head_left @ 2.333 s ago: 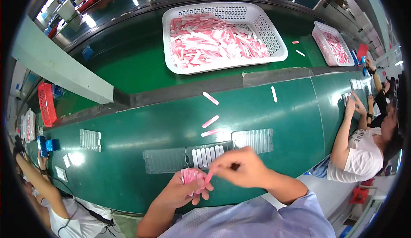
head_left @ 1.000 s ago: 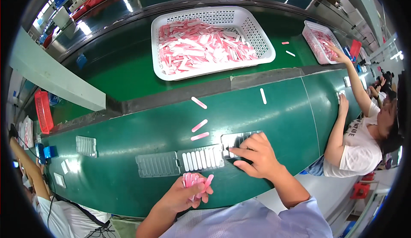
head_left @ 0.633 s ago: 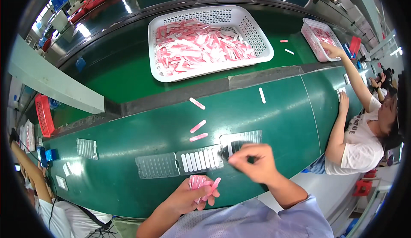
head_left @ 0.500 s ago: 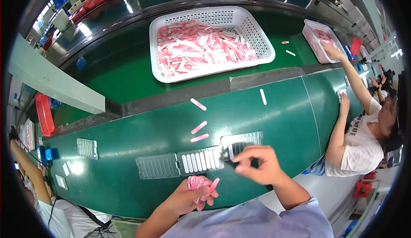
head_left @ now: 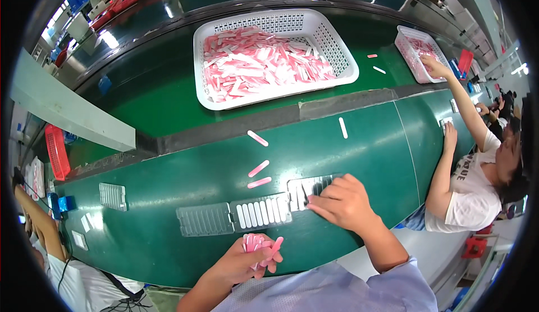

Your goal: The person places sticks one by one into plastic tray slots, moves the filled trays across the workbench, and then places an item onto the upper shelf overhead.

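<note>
My left hand (head_left: pixel 245 260) is closed around a bunch of flat pink-and-white strips (head_left: pixel 256 243) with rounded ends, low at the table's near edge. One pink strip (head_left: pixel 277 244) sticks up from it by the thumb. My right hand (head_left: pixel 343 204) is pinched over the slotted clear tray (head_left: pixel 323 184). A thin white strip (head_left: pixel 305 193) shows at its fingertips, partly hidden. Beside it, the middle tray (head_left: pixel 240 230) holds a row of white strips (head_left: pixel 260 213). The clear tray (head_left: pixel 205 221) adjoining on the left has bare slots.
Loose strips (head_left: pixel 259 169) lie beyond the trays. A white basket (head_left: pixel 212 103) heaped with strips stands across a raised dark ledge (head_left: pixel 247 120). A post (head_left: pixel 78 104) rises at left. At right, a co-worker's arm (head_left: pixel 467 101) reaches into a smaller basket (head_left: pixel 414 67).
My right hand has come down onto the right-hand tray, its fingers drawing together from a wider pose. My left hand keeps its bunch of strips in nearly the same place.
</note>
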The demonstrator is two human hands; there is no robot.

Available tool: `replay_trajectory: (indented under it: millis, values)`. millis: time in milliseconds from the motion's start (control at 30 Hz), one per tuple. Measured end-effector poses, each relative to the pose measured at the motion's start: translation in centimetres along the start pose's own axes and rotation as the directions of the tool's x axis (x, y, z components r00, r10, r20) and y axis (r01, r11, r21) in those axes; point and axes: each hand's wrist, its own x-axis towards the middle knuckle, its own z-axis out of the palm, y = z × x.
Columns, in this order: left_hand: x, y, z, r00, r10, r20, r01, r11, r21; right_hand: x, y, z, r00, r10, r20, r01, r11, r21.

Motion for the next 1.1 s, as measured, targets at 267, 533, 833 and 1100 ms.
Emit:
replay_trajectory:
  millis: [267,533,833,1100]
  values:
    - [0.2,0.2,-0.3,1.000,0.030,0.003,-0.030,1.000,-0.008,-0.2,-0.6,-0.2,0.987,0.160,0.032,-0.162,0.953,0.256]
    - [0.4,0.3,0.2,0.999,0.040,-0.011,-0.040,0.999,-0.022,0.9,-4.9,0.3,0.961,0.277,0.014,-0.216,0.716,0.664]
    - [0.2,0.2,-0.3,0.998,0.062,0.024,-0.063,0.997,0.037,0.5,-2.5,0.2,0.694,0.681,0.233,-0.380,0.072,0.922]
    - [0.4,0.1,-0.6,0.998,0.058,-0.038,-0.056,0.997,0.057,3.1,0.9,-1.4,0.820,0.424,0.384,-0.556,0.433,0.709]
